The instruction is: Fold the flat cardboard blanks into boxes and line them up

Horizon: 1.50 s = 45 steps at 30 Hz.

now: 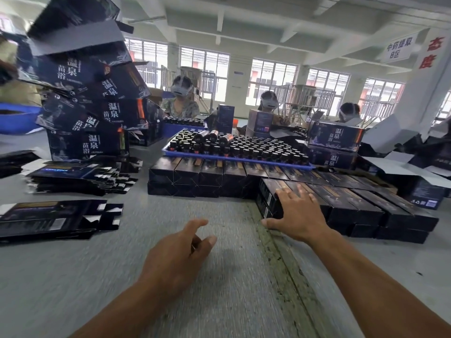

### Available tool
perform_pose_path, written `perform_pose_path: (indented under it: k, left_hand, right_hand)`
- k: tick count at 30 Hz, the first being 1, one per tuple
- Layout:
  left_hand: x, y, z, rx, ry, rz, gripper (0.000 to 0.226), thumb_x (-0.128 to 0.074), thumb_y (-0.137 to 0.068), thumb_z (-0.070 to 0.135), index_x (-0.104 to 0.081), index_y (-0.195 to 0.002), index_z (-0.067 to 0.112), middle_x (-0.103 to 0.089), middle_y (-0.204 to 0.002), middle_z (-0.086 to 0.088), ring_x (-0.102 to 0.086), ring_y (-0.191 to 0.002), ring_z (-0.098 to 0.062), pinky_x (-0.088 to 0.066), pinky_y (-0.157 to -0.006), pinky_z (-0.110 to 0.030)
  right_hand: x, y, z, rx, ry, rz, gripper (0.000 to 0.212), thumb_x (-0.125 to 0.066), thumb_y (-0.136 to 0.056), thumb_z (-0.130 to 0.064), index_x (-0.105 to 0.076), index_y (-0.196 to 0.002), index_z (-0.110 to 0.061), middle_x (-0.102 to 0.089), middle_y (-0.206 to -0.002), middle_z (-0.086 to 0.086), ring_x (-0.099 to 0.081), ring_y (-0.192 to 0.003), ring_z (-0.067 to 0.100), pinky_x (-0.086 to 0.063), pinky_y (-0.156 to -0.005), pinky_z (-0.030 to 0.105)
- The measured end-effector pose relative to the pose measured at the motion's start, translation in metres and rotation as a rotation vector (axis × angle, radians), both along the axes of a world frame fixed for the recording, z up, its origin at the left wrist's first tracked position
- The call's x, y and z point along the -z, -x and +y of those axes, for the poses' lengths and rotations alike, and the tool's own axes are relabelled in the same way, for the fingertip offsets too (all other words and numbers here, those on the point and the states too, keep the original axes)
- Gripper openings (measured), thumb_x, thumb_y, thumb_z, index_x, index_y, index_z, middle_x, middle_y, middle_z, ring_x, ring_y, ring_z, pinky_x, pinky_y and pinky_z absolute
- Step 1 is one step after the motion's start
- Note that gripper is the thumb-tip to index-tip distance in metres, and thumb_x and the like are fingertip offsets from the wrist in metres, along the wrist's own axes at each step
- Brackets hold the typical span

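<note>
Our right hand (296,212) lies flat, fingers spread, on the end box (288,196) of the near row at the worktop's right side. Our left hand (178,254) hangs loosely curled, holding nothing. Flat blanks (48,219) wait at the left edge; we judge them light, stiff and creasable, best taken by their long edges.

Grey table (73,276) bears blanks (56,218), boxes (341,206), tray (234,158).

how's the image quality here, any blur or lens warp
Head view: the grey table streaks with motion blur near the camera; the left hand is soft, the right hand on the folded boxes sharper. Wide-angle warp bends the stacked cartons. Daylit windows glare white.
</note>
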<state>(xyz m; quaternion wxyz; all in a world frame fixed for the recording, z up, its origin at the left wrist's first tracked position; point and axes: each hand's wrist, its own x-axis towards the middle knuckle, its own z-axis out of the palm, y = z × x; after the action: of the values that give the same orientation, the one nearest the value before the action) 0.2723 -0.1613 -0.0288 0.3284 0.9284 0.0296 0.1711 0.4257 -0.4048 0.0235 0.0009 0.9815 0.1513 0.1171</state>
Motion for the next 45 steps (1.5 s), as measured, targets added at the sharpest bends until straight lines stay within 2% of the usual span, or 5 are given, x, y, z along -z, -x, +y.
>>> perform_pose_path:
  k: [11,19,25,34,45]
  left_hand:
    - [-0.003,-0.005,0.014,-0.070,-0.023,-0.068,0.047,-0.051,-0.099,0.049,-0.040,-0.144,0.040,-0.061,-0.126,0.012,-0.059,-0.109,-0.008,-0.051,-0.097,-0.035]
    - [-0.008,0.007,0.118,-0.775,-0.244,0.203,0.068,-0.038,-0.101,0.052,-0.018,-0.159,0.023,-0.011,-0.165,-0.020,0.001,-0.154,-0.037,0.001,-0.120,-0.058]
    - [-0.011,0.003,0.078,-0.526,-0.432,0.531,0.076,-0.030,-0.096,0.071,-0.038,-0.149,0.017,-0.035,-0.154,-0.027,-0.030,-0.143,-0.042,-0.021,-0.113,-0.059]
    - [-0.020,0.023,-0.020,0.103,-0.609,0.149,0.041,-0.046,-0.102,0.041,-0.049,-0.140,0.023,-0.054,-0.136,-0.010,-0.048,-0.120,-0.030,-0.044,-0.096,-0.050]
    - [0.003,-0.011,0.046,0.031,-0.508,0.374,0.126,-0.025,-0.057,0.107,0.010,-0.156,0.039,0.004,-0.169,-0.003,0.011,-0.154,-0.025,0.009,-0.120,-0.045]
  right_hand:
    - [0.040,0.098,0.040,-0.383,-0.316,0.047,0.043,-0.067,-0.089,-0.049,-0.064,-0.128,-0.031,-0.059,-0.138,-0.009,-0.047,-0.133,0.010,-0.033,-0.109,0.024]
    - [0.045,0.099,0.040,-0.351,-0.316,0.168,0.046,-0.055,-0.093,-0.056,-0.054,-0.136,-0.039,-0.041,-0.150,-0.023,-0.036,-0.138,-0.001,-0.022,-0.114,0.018]
    - [0.044,0.098,0.038,-0.347,-0.338,0.184,0.047,-0.049,-0.094,-0.062,-0.049,-0.138,-0.044,-0.035,-0.151,-0.027,-0.032,-0.139,-0.003,-0.022,-0.115,0.019]
    - [0.048,0.095,0.034,-0.379,-0.288,0.175,0.040,-0.045,-0.100,-0.051,-0.051,-0.138,-0.041,-0.039,-0.153,-0.022,-0.034,-0.135,-0.004,-0.022,-0.110,0.013]
    - [0.045,0.097,0.030,-0.406,-0.275,0.191,0.038,-0.042,-0.105,-0.037,-0.051,-0.142,-0.033,-0.042,-0.153,-0.016,-0.034,-0.138,0.000,-0.017,-0.107,0.010]
